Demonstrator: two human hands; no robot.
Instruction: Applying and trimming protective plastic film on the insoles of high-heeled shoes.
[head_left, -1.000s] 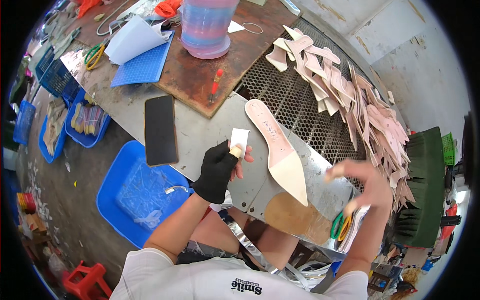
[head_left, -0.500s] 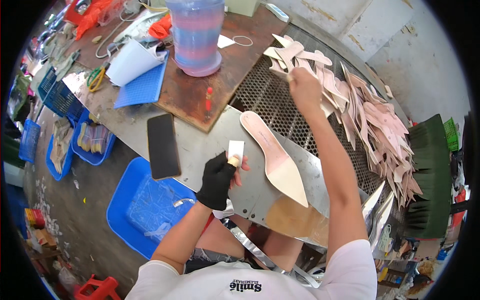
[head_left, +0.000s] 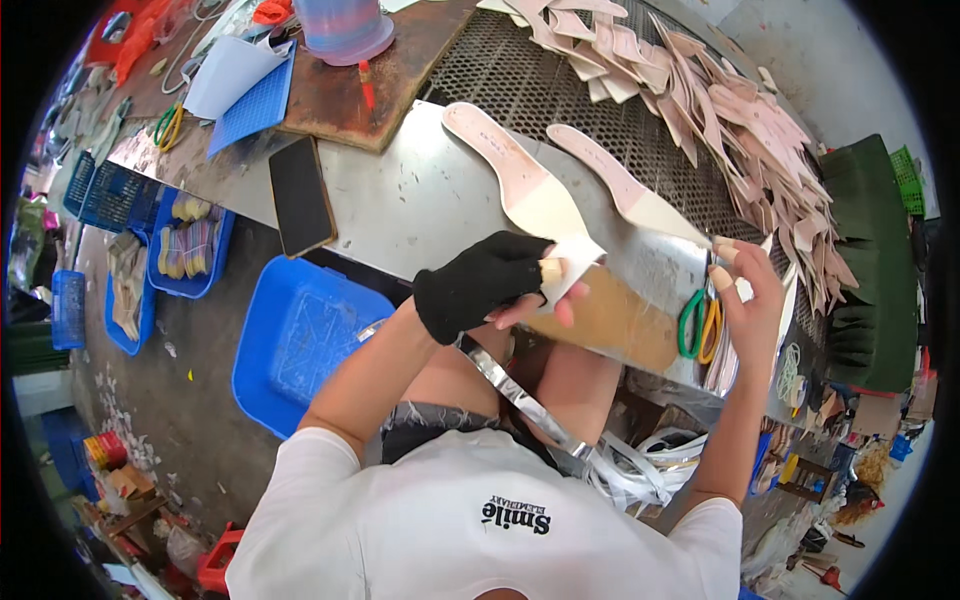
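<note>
My left hand (head_left: 490, 290), in a black fingerless glove, is closed on a small white rectangular piece (head_left: 578, 258). That piece overlaps the toe of a pink and cream shoe insole (head_left: 512, 165); whether the hand also touches this insole is hidden. Farther right, a second pointed insole (head_left: 622, 188) lies on the metal tabletop (head_left: 390, 215), its toe towards me. My right hand (head_left: 750, 290) is at that toe tip, finger and thumb bent around it. Scissors (head_left: 700, 325) with green and yellow handles rest just left of this hand.
Stacked pink insoles (head_left: 740, 130) cover the mesh surface at the far right. A phone (head_left: 302, 197) lies left of the insoles. A blue tub (head_left: 310, 325) stands below the table's left edge. A brown board (head_left: 400, 100) holds a clear plastic container (head_left: 345, 30).
My right hand came back from the stack to the near right, and a second insole now lies on the table. My left hand moved right with the white piece, over the first insole's toe.
</note>
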